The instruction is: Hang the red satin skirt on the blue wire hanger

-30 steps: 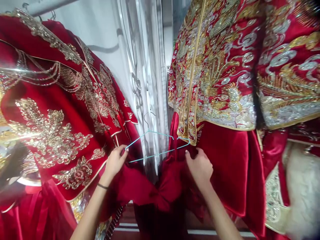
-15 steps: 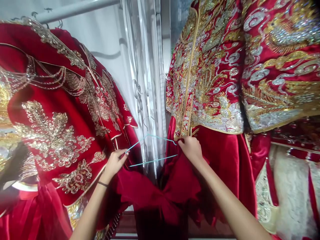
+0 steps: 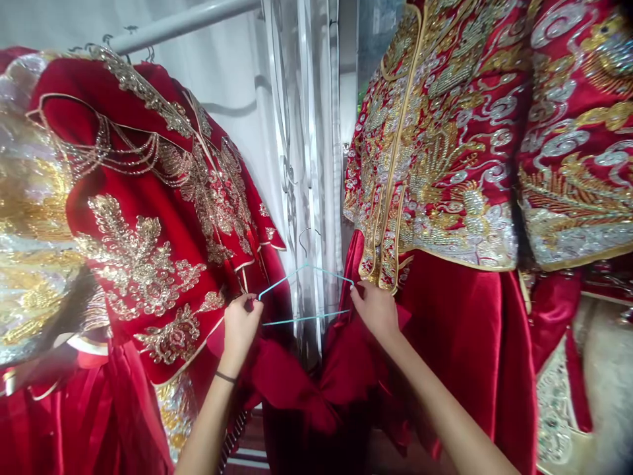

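Note:
A thin light-blue clothes hanger (image 3: 306, 265) with a metal hook is held level in front of me. My left hand (image 3: 242, 323) pinches its left shoulder end, fingers closed. At the other end my right hand (image 3: 374, 305) is closed too, thumb and fingers at the hanger's right tip. A dark red dress (image 3: 291, 376) with a large bow-like top hangs directly below the hanger, between my forearms. Whether straps of the dress are pinched along with the hanger is hidden by my fingers.
On the left, a red embroidered jacket (image 3: 148, 191) hangs under a white rail (image 3: 188, 26). A gold-and-silver beaded red jacket (image 3: 445, 158) hangs over a red satin skirt (image 3: 465, 336) at right. White ribbons (image 3: 306, 165) dangle before a pale curtain behind the hanger.
The view has turned slightly left, so the garments sit farther right in it. My left hand has come a little nearer my right. Both hands still grip the hanger.

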Demonstrator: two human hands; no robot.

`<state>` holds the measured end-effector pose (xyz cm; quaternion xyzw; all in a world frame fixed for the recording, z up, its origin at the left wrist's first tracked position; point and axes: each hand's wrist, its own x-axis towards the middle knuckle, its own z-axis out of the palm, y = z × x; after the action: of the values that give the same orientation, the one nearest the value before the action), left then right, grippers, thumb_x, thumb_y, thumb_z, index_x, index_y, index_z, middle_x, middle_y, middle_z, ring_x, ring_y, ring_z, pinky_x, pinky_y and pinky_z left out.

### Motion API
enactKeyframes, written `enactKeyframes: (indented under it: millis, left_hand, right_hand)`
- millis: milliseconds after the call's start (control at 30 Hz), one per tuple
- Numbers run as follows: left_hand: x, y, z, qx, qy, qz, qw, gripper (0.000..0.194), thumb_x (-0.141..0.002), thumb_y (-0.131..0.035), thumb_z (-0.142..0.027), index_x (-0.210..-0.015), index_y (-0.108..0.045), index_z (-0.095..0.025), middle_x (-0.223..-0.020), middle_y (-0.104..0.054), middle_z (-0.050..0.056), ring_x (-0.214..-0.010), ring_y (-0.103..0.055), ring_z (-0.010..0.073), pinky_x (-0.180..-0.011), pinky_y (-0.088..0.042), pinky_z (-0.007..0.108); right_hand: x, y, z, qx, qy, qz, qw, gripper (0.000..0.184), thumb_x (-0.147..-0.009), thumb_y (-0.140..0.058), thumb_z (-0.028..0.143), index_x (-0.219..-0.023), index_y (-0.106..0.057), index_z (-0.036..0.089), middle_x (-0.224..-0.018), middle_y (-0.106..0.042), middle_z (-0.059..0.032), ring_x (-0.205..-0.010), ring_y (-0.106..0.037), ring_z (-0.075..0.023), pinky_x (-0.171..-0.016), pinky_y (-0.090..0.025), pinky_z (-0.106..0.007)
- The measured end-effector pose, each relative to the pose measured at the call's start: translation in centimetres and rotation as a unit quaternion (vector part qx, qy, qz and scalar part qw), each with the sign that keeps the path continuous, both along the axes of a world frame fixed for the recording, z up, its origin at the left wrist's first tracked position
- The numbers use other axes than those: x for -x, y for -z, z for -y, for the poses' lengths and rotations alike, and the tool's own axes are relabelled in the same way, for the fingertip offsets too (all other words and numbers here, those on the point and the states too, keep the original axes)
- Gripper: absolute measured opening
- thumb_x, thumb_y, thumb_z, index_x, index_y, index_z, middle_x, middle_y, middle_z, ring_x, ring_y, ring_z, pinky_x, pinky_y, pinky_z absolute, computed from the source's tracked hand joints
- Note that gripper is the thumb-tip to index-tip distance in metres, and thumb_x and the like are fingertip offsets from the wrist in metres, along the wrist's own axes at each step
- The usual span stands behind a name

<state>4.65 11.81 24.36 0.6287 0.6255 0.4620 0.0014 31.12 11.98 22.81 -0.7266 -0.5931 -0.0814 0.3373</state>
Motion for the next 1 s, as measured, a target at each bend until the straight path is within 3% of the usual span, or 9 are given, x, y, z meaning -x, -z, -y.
enactKeyframes:
  millis: [233,333,433,500,600,700,800,933,1000]
  left_hand:
    - [-0.2,-1.5,-0.5,0.078,-0.022,-0.196,0.977,0.018,-0.070,-0.044,-0.013,-0.069,-0.061,-0.014,-0.071,-0.065,0.009,-0.070,-0.060,0.0191,-0.067,-0.044,0.028]
    - [0.5,-1.2,-0.2,0.039,0.027,-0.205,0.978,0.020,-0.073,-0.044,-0.014,-0.082,-0.062,-0.014,-0.083,-0.066,0.009,-0.078,-0.060,0.0184,-0.073,-0.044,0.027]
    - [0.6,-0.5,0.9,-0.005,-0.010,-0.201,0.979,0.029,-0.074,-0.047,-0.017,-0.101,-0.056,-0.012,-0.094,-0.064,0.012,-0.089,-0.059,0.0222,-0.077,-0.045,0.031]
    - [0.2,-0.1,1.7,-0.007,-0.050,-0.173,0.984,0.029,-0.075,-0.049,-0.021,-0.102,-0.051,-0.012,-0.088,-0.063,0.011,-0.083,-0.059,0.0225,-0.071,-0.046,0.031]
    - [-0.1,0.0,2.4,0.002,-0.065,-0.154,0.986,0.014,-0.076,-0.050,-0.028,-0.084,-0.051,-0.016,-0.074,-0.059,0.006,-0.069,-0.057,0.0196,-0.061,-0.044,0.029]
    - [0.5,-0.4,2.3,0.017,-0.025,-0.185,0.982,0.014,-0.076,-0.050,-0.029,-0.067,-0.047,-0.018,-0.071,-0.055,0.004,-0.064,-0.053,0.0164,-0.060,-0.041,0.028]
    - [1.8,-1.1,1.9,0.062,0.044,-0.176,0.982,0.016,-0.073,-0.053,-0.027,-0.063,-0.046,-0.018,-0.068,-0.052,0.002,-0.060,-0.049,0.0138,-0.058,-0.039,0.026]
    - [3.4,-1.9,2.0,0.101,0.167,-0.107,0.975,0.018,-0.072,-0.053,-0.032,-0.062,-0.049,-0.017,-0.069,-0.052,0.001,-0.062,-0.048,0.0129,-0.061,-0.041,0.027]
    - [3.8,-2.2,2.3,0.104,0.223,-0.050,0.968,0.020,-0.071,-0.053,-0.034,-0.062,-0.051,-0.016,-0.077,-0.055,0.003,-0.068,-0.050,0.0132,-0.065,-0.042,0.027]
  right_hand:
    - [0.7,-0.9,-0.9,0.048,0.050,0.005,0.998,0.024,-0.080,-0.046,0.022,-0.102,-0.054,0.017,-0.080,-0.066,-0.0092,-0.076,-0.063,-0.0234,-0.059,-0.040,-0.028]
    - [1.0,-1.2,0.0,0.053,0.054,0.056,0.996,0.024,-0.081,-0.042,0.013,-0.101,-0.054,0.015,-0.077,-0.065,-0.0097,-0.073,-0.062,-0.0223,-0.057,-0.039,-0.027]
    - [2.4,-2.1,1.8,-0.002,0.056,0.094,0.994,0.024,-0.080,-0.037,0.006,-0.093,-0.057,0.011,-0.080,-0.063,-0.0130,-0.076,-0.061,-0.0225,-0.059,-0.040,-0.028]
    - [4.5,-2.7,2.7,-0.084,0.004,0.109,0.991,0.023,-0.082,-0.037,0.007,-0.088,-0.059,0.012,-0.084,-0.062,-0.0134,-0.081,-0.059,-0.0228,-0.066,-0.041,-0.030]
    - [8.8,-2.4,2.6,-0.129,-0.178,0.038,0.975,0.021,-0.084,-0.041,0.015,-0.081,-0.062,0.016,-0.080,-0.063,-0.0080,-0.079,-0.058,-0.0192,-0.071,-0.042,-0.029]
    - [13.0,-0.5,0.3,-0.061,-0.331,-0.162,0.928,0.016,-0.077,-0.055,0.021,-0.088,-0.064,0.016,-0.082,-0.066,-0.0063,-0.075,-0.060,-0.0170,-0.070,-0.046,-0.027]
    - [15.5,1.7,-2.1,-0.062,-0.418,-0.322,0.847,0.034,-0.071,-0.058,0.019,-0.105,-0.060,0.015,-0.105,-0.064,-0.0094,-0.094,-0.058,-0.0184,-0.082,-0.045,-0.030]
    - [16.1,2.6,-2.6,-0.016,-0.577,-0.377,0.724,0.033,-0.076,-0.054,0.031,-0.105,-0.061,0.017,-0.102,-0.065,-0.0065,-0.095,-0.059,-0.0187,-0.084,-0.045,-0.033]
    - [16.1,2.5,-2.2,-0.022,-0.577,-0.364,0.731,0.031,-0.077,-0.053,0.035,-0.099,-0.063,0.015,-0.094,-0.067,-0.0054,-0.089,-0.060,-0.0185,-0.080,-0.045,-0.031]
